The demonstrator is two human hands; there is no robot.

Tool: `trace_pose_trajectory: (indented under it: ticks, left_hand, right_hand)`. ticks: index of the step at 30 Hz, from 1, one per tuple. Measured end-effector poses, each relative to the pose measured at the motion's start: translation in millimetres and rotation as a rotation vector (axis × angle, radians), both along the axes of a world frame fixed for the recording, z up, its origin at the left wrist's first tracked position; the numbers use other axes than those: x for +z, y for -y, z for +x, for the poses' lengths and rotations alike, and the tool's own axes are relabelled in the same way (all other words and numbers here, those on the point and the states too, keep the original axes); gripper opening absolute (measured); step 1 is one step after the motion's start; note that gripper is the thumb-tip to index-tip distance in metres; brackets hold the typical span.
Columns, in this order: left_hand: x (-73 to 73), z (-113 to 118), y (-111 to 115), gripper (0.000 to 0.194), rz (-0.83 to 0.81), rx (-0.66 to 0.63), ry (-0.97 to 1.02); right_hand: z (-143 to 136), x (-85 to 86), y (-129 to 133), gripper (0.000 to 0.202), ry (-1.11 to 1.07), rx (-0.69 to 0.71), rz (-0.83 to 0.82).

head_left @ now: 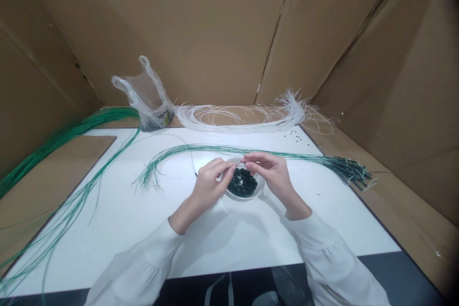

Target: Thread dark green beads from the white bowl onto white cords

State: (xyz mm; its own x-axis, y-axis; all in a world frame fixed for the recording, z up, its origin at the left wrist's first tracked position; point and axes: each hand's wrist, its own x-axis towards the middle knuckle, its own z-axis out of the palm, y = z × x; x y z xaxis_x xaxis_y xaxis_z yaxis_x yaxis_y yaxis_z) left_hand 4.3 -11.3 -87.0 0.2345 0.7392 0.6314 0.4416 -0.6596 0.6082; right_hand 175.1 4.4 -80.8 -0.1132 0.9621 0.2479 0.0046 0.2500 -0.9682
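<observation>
White bowl (261, 184) on the worktop (143, 222), seen from the head view: it holds small dark beads (234, 187), and both hands work just above it. The left hand (211, 180) pinches a thin strand (239, 165) between thumb and forefinger, its tip toward the right hand (270, 172). The right thumb and forefinger come close together at that tip; whether they grip a bead is too small to tell. Best, I judge, to leave only a short, stiff tip showing, keep it level, and stay over the bowl so anything dropped lands there. A green bundle (215, 147) lies just beyond, its dark ends to the right; a few specks (296, 137), probably loose beads, lie past it, near the white coil (229, 128).
</observation>
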Motion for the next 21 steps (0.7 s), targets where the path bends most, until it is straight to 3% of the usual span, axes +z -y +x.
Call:
trace_pose_trajectory:
  ticks: [4,13,21]
  left_hand:
    - [0.0,-0.1,0.2,0.016,0.002,-0.001,-0.002]
    - [-1.5,0.7,0.0,0.018,-0.049,-0.021,-0.04]
    - [-1.1,0.7,0.5,0.019,-0.081,0.056,0.013]
  right_hand:
    - [-0.6,2.9,-0.3,0.007,0.02,0.019,0.021]
    - [0.7,0.2,-1.1,0.011,0.079,0.04,0.07]
    - [2.3,-0.1,-0.9,0.01,0.238,0.039,0.211]
